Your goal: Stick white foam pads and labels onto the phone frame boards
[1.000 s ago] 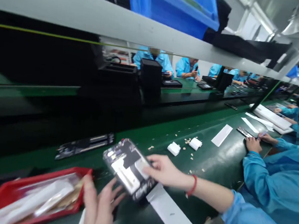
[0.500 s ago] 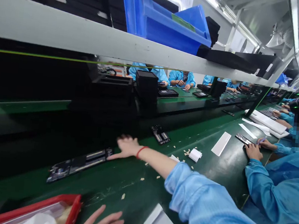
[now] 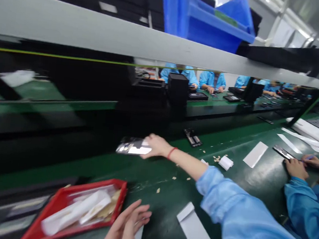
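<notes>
An opened phone body (image 3: 131,146) with dark inner parts and a bright reflective patch is in my right hand (image 3: 155,146), gripped at its right end and raised over the dark belt. My left hand (image 3: 129,225) is at the bottom centre, fingers loosely bent and apart, thumb side up. Just left of it is a red tray (image 3: 120,202) of white paper pieces. A bit of white material shows beside the left hand's fingers; I cannot tell whether they touch it. Another opened phone body (image 3: 193,137) lies beyond my right wrist.
White paper strips (image 3: 198,232) and a small white roll (image 3: 225,162) lie on the green table among tan scraps. Dark parts (image 3: 12,210) lie at lower left. A shelf beam (image 3: 100,31) with a blue bin (image 3: 208,26) crosses above. A co-worker's hands (image 3: 297,168) work at right.
My right hand has closed on a phone body that lay on the table and lifted it. The view has turned left, showing more of the red tray. My left hand's fingers have curled somewhat.
</notes>
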`<state>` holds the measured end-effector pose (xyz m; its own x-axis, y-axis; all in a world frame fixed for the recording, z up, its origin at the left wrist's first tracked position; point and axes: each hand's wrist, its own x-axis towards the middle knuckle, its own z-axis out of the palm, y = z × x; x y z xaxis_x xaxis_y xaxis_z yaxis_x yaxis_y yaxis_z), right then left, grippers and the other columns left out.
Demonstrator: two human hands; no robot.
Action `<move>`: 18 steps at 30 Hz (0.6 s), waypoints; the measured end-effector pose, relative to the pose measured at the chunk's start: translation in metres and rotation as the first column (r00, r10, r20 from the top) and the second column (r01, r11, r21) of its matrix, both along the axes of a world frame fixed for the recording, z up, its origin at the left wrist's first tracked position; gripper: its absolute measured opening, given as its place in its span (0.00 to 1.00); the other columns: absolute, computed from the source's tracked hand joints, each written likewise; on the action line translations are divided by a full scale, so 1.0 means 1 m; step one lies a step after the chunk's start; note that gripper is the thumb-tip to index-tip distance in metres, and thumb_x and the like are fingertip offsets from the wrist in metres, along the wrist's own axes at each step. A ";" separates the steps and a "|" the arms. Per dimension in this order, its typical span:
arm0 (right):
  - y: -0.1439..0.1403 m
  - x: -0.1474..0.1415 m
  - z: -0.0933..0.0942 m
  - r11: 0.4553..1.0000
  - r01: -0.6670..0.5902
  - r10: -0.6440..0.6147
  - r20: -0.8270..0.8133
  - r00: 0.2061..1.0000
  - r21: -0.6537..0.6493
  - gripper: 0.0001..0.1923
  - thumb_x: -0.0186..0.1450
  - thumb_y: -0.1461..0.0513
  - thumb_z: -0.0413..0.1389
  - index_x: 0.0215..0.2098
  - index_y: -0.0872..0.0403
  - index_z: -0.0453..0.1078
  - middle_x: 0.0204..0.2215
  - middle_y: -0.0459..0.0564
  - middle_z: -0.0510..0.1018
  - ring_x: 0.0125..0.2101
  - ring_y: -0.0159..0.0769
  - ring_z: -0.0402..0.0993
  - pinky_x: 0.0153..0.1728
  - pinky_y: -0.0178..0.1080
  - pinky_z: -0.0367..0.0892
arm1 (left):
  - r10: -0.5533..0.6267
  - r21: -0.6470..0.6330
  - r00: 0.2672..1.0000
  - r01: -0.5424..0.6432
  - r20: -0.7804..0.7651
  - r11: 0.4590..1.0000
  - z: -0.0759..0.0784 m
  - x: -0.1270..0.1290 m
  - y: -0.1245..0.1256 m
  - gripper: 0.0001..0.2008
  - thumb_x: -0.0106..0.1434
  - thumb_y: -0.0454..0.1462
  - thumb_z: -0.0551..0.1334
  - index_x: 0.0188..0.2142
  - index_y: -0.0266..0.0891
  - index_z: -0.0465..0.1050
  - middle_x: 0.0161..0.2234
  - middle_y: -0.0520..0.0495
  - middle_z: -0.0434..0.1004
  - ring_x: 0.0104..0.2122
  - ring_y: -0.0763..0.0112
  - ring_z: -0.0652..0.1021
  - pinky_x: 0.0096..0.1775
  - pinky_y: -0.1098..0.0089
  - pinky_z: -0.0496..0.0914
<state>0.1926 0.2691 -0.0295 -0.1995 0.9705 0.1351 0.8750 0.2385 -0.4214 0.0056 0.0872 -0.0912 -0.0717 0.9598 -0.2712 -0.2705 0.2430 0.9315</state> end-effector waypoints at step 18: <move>-0.220 -0.048 -0.026 0.903 0.249 0.003 -0.583 0.813 0.351 0.05 0.66 0.64 0.59 0.38 0.49 0.76 0.63 0.55 0.66 0.62 0.47 0.67 0.60 0.50 0.68 | -0.033 0.334 0.991 0.075 -0.128 0.940 -0.004 0.017 -0.032 0.37 0.66 0.50 0.64 0.69 0.44 0.53 0.56 0.35 0.78 0.51 0.55 0.82 0.43 0.66 0.80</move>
